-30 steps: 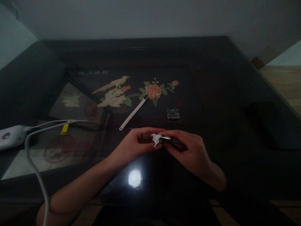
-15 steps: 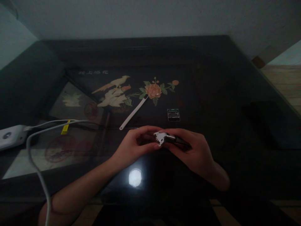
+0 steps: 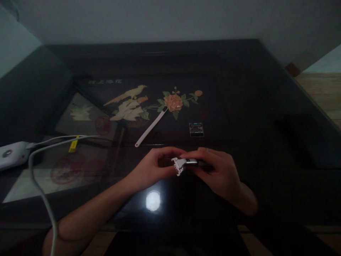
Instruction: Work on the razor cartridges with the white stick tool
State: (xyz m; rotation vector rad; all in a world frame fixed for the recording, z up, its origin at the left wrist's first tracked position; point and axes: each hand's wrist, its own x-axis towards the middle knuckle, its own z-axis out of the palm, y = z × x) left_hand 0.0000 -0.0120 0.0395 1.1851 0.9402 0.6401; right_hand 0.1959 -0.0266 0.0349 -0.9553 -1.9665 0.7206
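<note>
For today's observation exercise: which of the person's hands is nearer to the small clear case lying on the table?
Right. The right hand lies just below the small clear case, nearly in line with it; the left hand sits lower and off to the left, farther away.

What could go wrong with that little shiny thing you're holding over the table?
The small silver-tipped tool is pinched only by fingertips of the left hand and right hand, so it might slip and knock the glossy dark table. The room is dim, so small parts are hard to see. The white cable trails beside the left forearm and could snag.
</note>
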